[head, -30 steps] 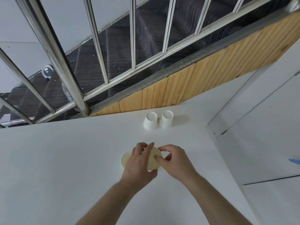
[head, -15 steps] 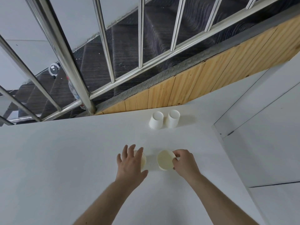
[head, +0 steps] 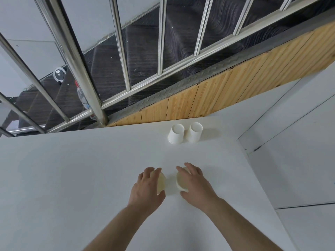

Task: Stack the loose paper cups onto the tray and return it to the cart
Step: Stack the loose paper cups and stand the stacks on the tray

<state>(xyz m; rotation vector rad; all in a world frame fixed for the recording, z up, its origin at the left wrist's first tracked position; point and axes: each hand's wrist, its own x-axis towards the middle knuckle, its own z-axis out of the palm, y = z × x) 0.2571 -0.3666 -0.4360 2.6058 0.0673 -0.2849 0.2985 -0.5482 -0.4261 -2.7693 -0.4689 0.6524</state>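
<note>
Landmark: the white table (head: pixel 72 178), which fills the lower view and butts against a steel railing (head: pixel 78 66) and a wooden panel (head: pixel 226 91) at its far edge.

Left hand (head: pixel 145 191): over the table's middle, palm down, fingers curled over the top and far side of the left cup (head: pixel 161 182), thumb hooked round its near side. It grasps that cup.

Left cup: upright on the table, open mouth up, mostly hidden under the left hand; only its right side and cream inside show.

Right hand (head: pixel 194 185): just right of the left hand, also palm down, fingers draped over the right cup (head: pixel 181 182), thumb tucked at its near rim. It grasps that cup.

Right cup: upright on the table, just beside the left cup with a narrow strip of table between them; its left part shows from under the fingers.

Upturned cups (head: pixel 184 133): two white paper cups, bottoms up, side by side and touching or nearly so, near the table's far edge, well apart from both hands.

Beyond the table: dark carpeted stairs (head: pixel 141 51) behind the railing bars.
</note>
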